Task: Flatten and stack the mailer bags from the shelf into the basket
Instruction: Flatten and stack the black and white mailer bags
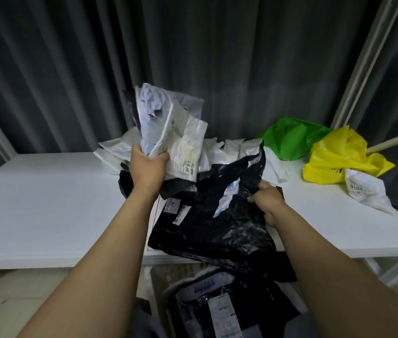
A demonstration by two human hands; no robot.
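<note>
My left hand (147,167) grips a bunch of crumpled white mailer bags (168,128) and holds them upright above the white shelf (46,203). My right hand (267,200) pinches the right edge of a large black mailer bag (217,223) that drapes over the shelf's front edge. More white mailer bags (232,147) lie heaped behind it. Below the shelf edge, the basket (168,272) holds dark mailer bags with white labels (219,311); most of its rim is hidden.
A green plastic bag (290,137) and a yellow plastic bag (339,157) lie at the shelf's back right, with a white mailer bag (366,191) in front of them. A grey curtain hangs behind. White shelf posts stand at both sides.
</note>
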